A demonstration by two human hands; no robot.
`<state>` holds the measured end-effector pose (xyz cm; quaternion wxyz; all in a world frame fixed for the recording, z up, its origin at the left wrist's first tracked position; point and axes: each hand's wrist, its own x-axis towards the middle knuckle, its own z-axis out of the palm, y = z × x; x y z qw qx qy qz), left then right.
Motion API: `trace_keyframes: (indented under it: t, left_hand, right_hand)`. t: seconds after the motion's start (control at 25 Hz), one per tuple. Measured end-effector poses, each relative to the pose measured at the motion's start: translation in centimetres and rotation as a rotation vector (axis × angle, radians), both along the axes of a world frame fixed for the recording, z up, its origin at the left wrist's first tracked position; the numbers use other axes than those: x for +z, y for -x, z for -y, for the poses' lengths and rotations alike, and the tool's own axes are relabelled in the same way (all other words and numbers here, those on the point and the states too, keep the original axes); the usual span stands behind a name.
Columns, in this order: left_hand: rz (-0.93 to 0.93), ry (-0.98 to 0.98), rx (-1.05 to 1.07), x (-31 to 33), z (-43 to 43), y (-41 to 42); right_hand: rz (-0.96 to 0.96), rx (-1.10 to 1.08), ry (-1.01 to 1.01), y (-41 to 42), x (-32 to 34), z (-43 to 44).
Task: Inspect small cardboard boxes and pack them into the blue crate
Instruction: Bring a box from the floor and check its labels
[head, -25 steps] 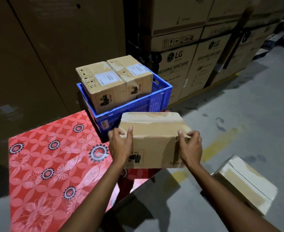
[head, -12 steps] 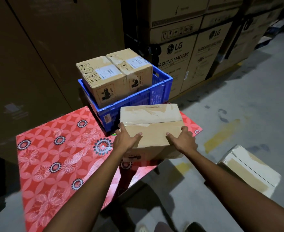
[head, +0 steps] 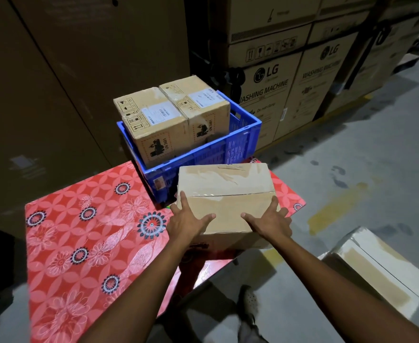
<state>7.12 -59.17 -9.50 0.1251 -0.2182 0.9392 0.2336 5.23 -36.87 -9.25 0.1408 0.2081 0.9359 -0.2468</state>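
1. Both of your hands lie on the near top edge of the cardboard box (head: 225, 189). Your left hand (head: 188, 224) is at its left corner and your right hand (head: 270, 224) at its right corner.
2. Your fingers are straight and fanned out, thumbs pointing toward each other across the lid, pressing rather than pinching.
3. That box sits at the near edge of the table (head: 80, 231), which has a red flowered cloth. You cannot tell whether its whole base rests on the cloth.
4. Its far side is just in front of the blue crate (head: 238, 149), close against the crate's wall.
5. Two labelled boxes stand side by side in the crate and rise above its rim: the left packed box (head: 151, 117) and the right packed box (head: 198, 100).
6. Another carton (head: 376, 276) lies on the grey floor (head: 376, 157) to your right, well apart from the table.
7. Large washing-machine cartons (head: 270, 95) are stacked behind the crate.
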Motion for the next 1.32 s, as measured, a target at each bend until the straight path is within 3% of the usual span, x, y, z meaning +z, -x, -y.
trace_keyframes:
  t: [0.2,0.4,0.52,0.8,0.92,1.32]
  left_hand:
    - [0.014,-0.068,0.029,0.3,0.3,0.3]
    - [-0.171,-0.059,0.068,1.8,-0.3,4.7]
    - [-0.236,-0.010,0.064,2.3,-1.4,7.5]
    - [-0.112,-0.089,0.257,1.4,-1.0,11.9]
    - [-0.055,-0.012,0.278,0.7,-1.3,12.5]
    - [-0.091,0.089,0.299,-0.4,-1.9,12.8]
  right_hand:
    - [0.045,0.033,-0.059,0.5,0.1,-0.2]
    - [-0.176,0.015,0.021,5.3,1.4,0.0]
    - [-0.198,0.026,0.089,8.8,2.4,0.8]
    - [-0.093,0.026,0.101,13.6,1.1,0.9]
    - [-0.056,0.038,0.097,14.6,0.2,0.4]
    - [-0.112,0.116,0.070,15.9,-0.8,-0.3]
